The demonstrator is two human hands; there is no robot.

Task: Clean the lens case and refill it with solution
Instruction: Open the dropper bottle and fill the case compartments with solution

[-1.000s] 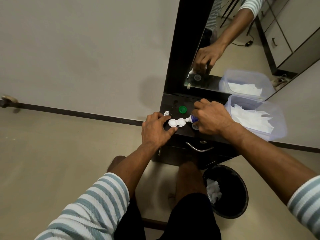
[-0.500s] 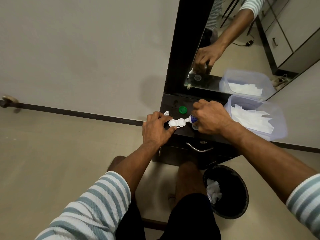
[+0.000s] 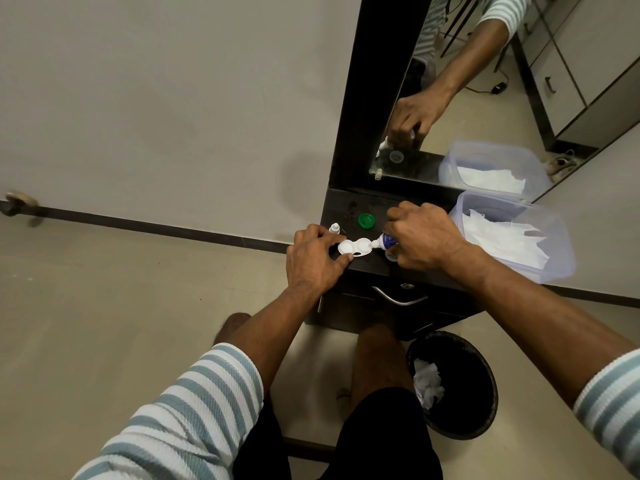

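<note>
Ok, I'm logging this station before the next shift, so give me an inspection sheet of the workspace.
Surface: dark cabinet top, scuffed.
Job's things: white lens case, both wells uncapped; solution bottle tipped, nozzle at the right well; green cap; small white cap.
Clutter: clear tub of tissues; black bin on the floor holding crumpled tissue.
Hands: left hand steadies the case; right hand grips the bottle.
Cables: one on the floor, seen only in the mirror.
Surroundings: plain wall, tiled floor.
</note>
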